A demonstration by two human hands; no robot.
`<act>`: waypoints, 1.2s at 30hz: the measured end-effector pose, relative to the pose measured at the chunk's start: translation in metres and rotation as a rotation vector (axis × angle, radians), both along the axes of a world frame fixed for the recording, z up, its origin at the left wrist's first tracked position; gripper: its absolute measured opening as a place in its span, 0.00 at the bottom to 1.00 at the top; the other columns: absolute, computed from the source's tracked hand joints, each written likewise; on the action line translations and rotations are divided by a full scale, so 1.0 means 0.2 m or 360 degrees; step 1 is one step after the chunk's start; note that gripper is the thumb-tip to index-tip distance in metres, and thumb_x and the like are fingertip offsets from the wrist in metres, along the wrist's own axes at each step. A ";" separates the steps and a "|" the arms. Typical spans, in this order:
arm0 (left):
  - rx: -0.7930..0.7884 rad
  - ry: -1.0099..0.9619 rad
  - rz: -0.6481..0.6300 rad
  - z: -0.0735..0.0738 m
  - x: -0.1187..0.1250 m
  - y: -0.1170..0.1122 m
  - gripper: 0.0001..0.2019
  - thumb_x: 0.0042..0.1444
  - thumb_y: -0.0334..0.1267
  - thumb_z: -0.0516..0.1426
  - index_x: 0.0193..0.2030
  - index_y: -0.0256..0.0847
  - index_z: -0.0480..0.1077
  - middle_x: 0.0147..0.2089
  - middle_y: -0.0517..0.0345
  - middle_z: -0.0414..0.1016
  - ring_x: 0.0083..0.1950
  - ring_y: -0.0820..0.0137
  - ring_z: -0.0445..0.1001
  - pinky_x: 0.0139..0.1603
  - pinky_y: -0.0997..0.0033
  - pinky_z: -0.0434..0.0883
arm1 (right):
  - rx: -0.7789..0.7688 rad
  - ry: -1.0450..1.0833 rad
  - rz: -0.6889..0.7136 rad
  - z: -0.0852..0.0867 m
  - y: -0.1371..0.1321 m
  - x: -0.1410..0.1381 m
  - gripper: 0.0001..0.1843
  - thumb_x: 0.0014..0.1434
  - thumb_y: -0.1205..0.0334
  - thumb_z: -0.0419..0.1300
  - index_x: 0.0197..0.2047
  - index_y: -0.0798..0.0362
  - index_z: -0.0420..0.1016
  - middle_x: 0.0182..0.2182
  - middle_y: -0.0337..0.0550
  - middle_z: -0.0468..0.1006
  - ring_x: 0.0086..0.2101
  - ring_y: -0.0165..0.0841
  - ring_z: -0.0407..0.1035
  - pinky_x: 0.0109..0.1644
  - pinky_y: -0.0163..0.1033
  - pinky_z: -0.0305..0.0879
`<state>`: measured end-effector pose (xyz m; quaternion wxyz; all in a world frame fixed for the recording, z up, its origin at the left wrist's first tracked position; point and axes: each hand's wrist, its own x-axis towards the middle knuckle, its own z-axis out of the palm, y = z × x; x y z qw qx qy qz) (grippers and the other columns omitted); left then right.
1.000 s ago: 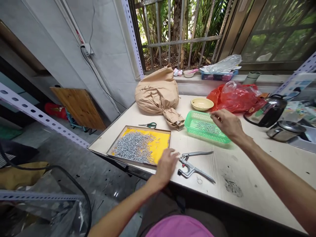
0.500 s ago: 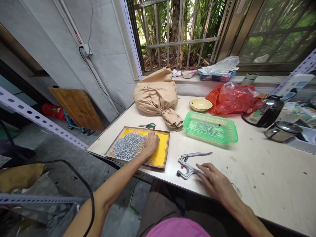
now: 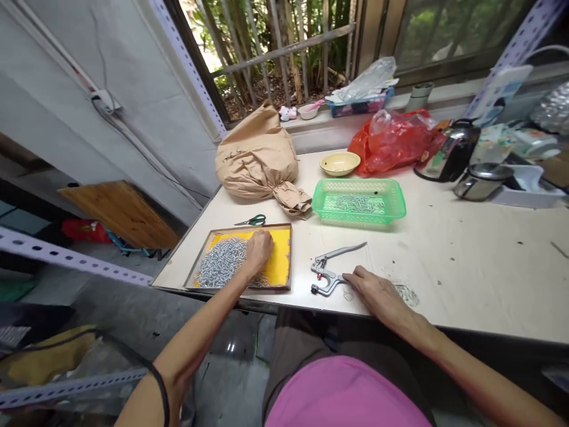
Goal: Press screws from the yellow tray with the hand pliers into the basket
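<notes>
A shallow yellow-lined tray (image 3: 283, 261) near the table's left front edge holds a heap of small silver metal pieces (image 3: 220, 267). My left hand (image 3: 258, 252) rests on that heap with its fingers curled down into the pieces. A metal hand plier tool (image 3: 331, 273) lies on the table right of the tray, handles pointing right. My right hand (image 3: 376, 290) lies over the tool's lower handle, fingers bent and touching it. Behind the tool stands a green plastic basket (image 3: 393, 204) with more silver pieces inside.
Green-handled scissors (image 3: 253, 220) lie behind the tray. A tied brown paper sack (image 3: 258, 157), a yellow bowl (image 3: 340, 163), a red plastic bag (image 3: 393, 139), a kettle (image 3: 448, 154) and a pot lid (image 3: 482, 178) stand at the back. A perforated rack upright (image 3: 191, 65) rises at the left.
My left hand went from beside the plier tool onto the heap in the tray. My right hand came back from the green basket to the tool's handle. The view has tilted.
</notes>
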<state>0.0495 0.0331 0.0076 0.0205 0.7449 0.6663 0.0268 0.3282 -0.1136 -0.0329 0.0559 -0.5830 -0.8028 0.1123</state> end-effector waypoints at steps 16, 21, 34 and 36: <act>-0.1113 -0.1737 0.0305 -0.07 0.38 -0.38 0.04 0.49 0.32 0.60 0.30 0.34 0.69 0.23 0.61 0.69 0.19 0.80 0.63 0.16 0.80 0.59 | 0.0019 -0.0103 -0.0077 0.05 0.04 0.05 0.15 0.63 0.72 0.47 0.46 0.50 0.70 0.39 0.46 0.70 0.37 0.34 0.65 0.34 0.36 0.54; -0.1194 -0.1849 0.0469 -0.07 0.40 -0.39 0.09 0.47 0.36 0.63 0.28 0.33 0.69 0.23 0.60 0.70 0.17 0.83 0.58 0.14 0.81 0.50 | 0.0037 -0.0063 -0.0042 0.04 0.04 0.08 0.15 0.64 0.71 0.46 0.48 0.50 0.70 0.39 0.45 0.70 0.37 0.33 0.64 0.34 0.36 0.54; -0.1454 -0.1677 0.0559 -0.10 0.43 -0.39 0.15 0.44 0.42 0.65 0.22 0.36 0.64 0.13 0.68 0.59 0.11 0.83 0.53 0.13 0.78 0.46 | -0.0006 -0.0135 -0.0114 0.05 0.03 0.06 0.15 0.64 0.69 0.47 0.50 0.49 0.68 0.41 0.47 0.70 0.39 0.35 0.64 0.33 0.37 0.53; -0.1493 -0.1598 0.0562 -0.09 0.43 -0.37 0.15 0.43 0.42 0.66 0.23 0.35 0.66 0.15 0.67 0.62 0.12 0.83 0.54 0.14 0.78 0.47 | -0.0018 -0.0148 -0.0129 0.05 0.03 0.05 0.14 0.65 0.68 0.47 0.50 0.49 0.68 0.42 0.47 0.70 0.40 0.35 0.64 0.33 0.37 0.53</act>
